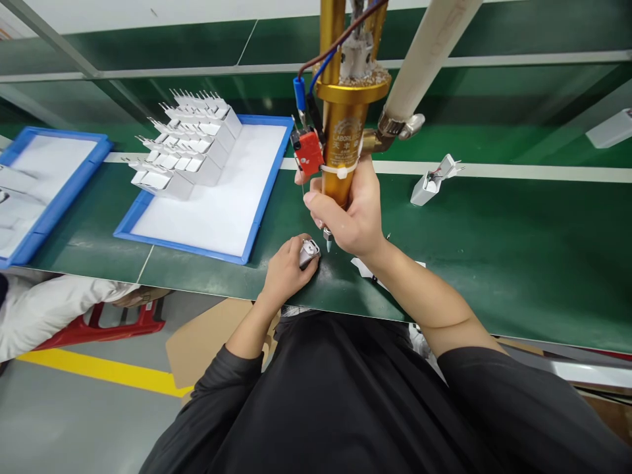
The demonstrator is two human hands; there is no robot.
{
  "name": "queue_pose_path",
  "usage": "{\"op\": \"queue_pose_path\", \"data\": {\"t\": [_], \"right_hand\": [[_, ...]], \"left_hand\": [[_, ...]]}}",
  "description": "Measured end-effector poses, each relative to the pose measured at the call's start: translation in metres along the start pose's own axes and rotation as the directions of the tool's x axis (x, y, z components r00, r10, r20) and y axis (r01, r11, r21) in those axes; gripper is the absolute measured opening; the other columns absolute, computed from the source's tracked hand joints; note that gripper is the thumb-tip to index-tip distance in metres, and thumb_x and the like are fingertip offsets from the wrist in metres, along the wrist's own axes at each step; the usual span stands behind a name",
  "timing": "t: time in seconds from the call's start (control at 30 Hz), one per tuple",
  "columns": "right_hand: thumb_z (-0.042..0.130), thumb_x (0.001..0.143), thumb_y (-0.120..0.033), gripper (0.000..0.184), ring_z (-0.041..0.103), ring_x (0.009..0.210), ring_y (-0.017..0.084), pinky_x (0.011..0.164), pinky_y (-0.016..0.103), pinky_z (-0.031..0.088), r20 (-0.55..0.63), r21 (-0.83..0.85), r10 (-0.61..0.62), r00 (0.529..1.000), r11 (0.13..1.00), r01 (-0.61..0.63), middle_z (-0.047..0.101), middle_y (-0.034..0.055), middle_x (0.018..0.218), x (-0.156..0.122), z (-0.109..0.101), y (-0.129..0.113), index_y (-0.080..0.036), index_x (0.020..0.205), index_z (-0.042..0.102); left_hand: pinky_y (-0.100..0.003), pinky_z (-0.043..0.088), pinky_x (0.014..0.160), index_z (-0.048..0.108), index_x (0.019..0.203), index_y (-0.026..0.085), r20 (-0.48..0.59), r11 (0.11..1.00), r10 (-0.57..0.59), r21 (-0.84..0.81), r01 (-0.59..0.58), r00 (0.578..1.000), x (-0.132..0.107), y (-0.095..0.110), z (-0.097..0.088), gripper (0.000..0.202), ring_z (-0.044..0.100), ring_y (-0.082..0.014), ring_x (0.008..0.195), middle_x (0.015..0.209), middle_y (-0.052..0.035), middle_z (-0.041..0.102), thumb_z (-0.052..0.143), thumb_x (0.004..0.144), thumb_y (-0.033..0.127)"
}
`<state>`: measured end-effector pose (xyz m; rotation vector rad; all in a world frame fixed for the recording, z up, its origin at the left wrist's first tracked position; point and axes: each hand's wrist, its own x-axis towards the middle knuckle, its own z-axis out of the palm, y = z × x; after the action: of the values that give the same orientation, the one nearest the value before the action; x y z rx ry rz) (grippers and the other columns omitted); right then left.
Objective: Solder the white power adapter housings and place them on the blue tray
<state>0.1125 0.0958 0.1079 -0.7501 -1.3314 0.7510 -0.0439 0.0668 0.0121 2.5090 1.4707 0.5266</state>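
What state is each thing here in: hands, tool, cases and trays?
Right hand: gripping the gold tool
Left hand: holding a small case
Gold tool: roughly upright
Red block: fixed to the gold tool
Small case: one end facing up
White case at right: open
Grouped cases: in rows
Middle tray: bearing the grouped cases
Left tray: partly out of frame

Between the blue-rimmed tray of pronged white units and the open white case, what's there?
Head view, left to right: green bench, red switch on the gold tool, right hand gripping that tool, then green bench again.
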Motion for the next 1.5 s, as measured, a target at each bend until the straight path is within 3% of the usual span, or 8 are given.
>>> {"op": "queue_pose_path", "data": {"t": [0.27,0.47,0.53,0.6,0.73,1.1,1.33,1.5], "right_hand": [[0.050,0.083,-0.026,0.024,0.051,0.064,0.010,0.065,0.033,0.054,0.016,-0.004,0.003,1.000,1.000,-0.003,0.061,0.0005,0.096,0.001,0.001,-0.001,-0.026,0.102,0.036],[0.052,0.083,-0.023,0.027,0.052,0.063,0.008,0.066,0.032,0.055,-0.009,-0.020,0.027,1.000,0.999,-0.027,0.061,-0.0005,0.095,0.004,0.001,0.004,-0.026,0.104,0.035],[0.052,0.083,-0.024,0.027,0.051,0.061,0.007,0.064,0.031,0.055,-0.029,-0.008,0.025,0.999,1.000,-0.026,0.061,-0.0011,0.094,0.005,0.001,0.006,-0.026,0.104,0.035],[0.052,0.084,-0.027,0.025,0.048,0.057,0.006,0.058,0.028,0.052,-0.041,0.007,0.015,0.999,1.000,-0.015,0.060,-0.0014,0.093,0.006,0.000,0.008,-0.025,0.103,0.036],[0.057,0.083,-0.030,0.023,0.041,0.052,0.004,0.048,0.024,0.043,-0.089,0.057,-0.042,0.995,0.997,0.047,0.058,-0.0018,0.092,0.008,-0.004,0.011,-0.025,0.098,0.040],[0.060,0.081,-0.034,0.029,0.038,0.045,0.004,0.039,0.023,0.033,-0.070,0.104,-0.047,0.996,0.993,0.054,0.058,-0.0023,0.087,0.009,-0.006,0.009,-0.028,0.101,0.040],[0.057,0.083,-0.033,0.029,0.039,0.045,0.002,0.040,0.021,0.035,-0.040,0.066,-0.046,0.998,0.997,0.048,0.059,-0.0023,0.087,0.008,-0.008,0.008,-0.028,0.104,0.038],[0.056,0.079,-0.026,0.029,0.041,0.044,0.002,0.039,0.021,0.035,-0.049,0.094,-0.046,0.998,0.994,0.050,0.059,-0.0035,0.086,0.009,-0.008,0.006,-0.027,0.102,0.040]], "left_hand": [[-0.028,0.047,0.067,0.053,0.121,0.021,0.059,0.993,-0.097,0.071,0.093,0.994,0.004,0.005,-0.001,0.046,0.066,-0.0240,0.092,0.102,-0.0080,0.067,0.057,0.087,0.051],[-0.032,0.050,0.072,0.049,0.122,0.019,0.079,0.961,-0.176,-0.204,0.188,0.981,0.010,-0.005,0.000,0.052,0.068,-0.0243,0.087,0.096,-0.0075,0.068,0.061,0.084,0.052],[-0.030,0.050,0.063,0.048,0.120,0.020,0.099,0.812,-0.294,-0.500,0.303,0.951,0.013,-0.007,-0.008,0.056,0.067,-0.0209,0.074,0.090,-0.0052,0.067,0.060,0.081,0.057],[-0.027,0.047,0.051,0.048,0.118,0.020,0.181,0.504,-0.367,-0.786,0.358,0.913,0.016,-0.006,-0.021,0.057,0.065,-0.0174,0.063,0.084,-0.0041,0.065,0.053,0.082,0.064],[-0.022,0.031,0.034,0.054,0.107,0.019,0.338,0.039,-0.354,-0.927,0.374,0.872,0.022,0.008,-0.056,0.059,0.052,-0.0112,0.047,0.069,-0.0027,0.057,0.045,0.082,0.072],[-0.023,0.031,0.033,0.058,0.105,0.019,0.356,-0.007,-0.321,-0.928,0.374,0.877,0.017,0.021,-0.074,0.066,0.043,-0.0102,0.049,0.070,-0.0051,0.049,0.034,0.084,0.076],[-0.010,0.029,0.030,0.058,0.100,0.016,0.439,-0.463,-0.248,-0.837,0.293,0.863,0.015,0.024,-0.083,0.045,0.040,-0.0038,0.045,0.067,-0.0017,0.047,0.030,0.098,0.051],[-0.007,0.029,0.029,0.056,0.102,0.014,0.473,-0.626,-0.246,-0.744,0.234,0.846,0.014,0.031,-0.086,0.047,0.040,-0.0033,0.042,0.064,-0.0015,0.047,0.022,0.101,0.047]]}}
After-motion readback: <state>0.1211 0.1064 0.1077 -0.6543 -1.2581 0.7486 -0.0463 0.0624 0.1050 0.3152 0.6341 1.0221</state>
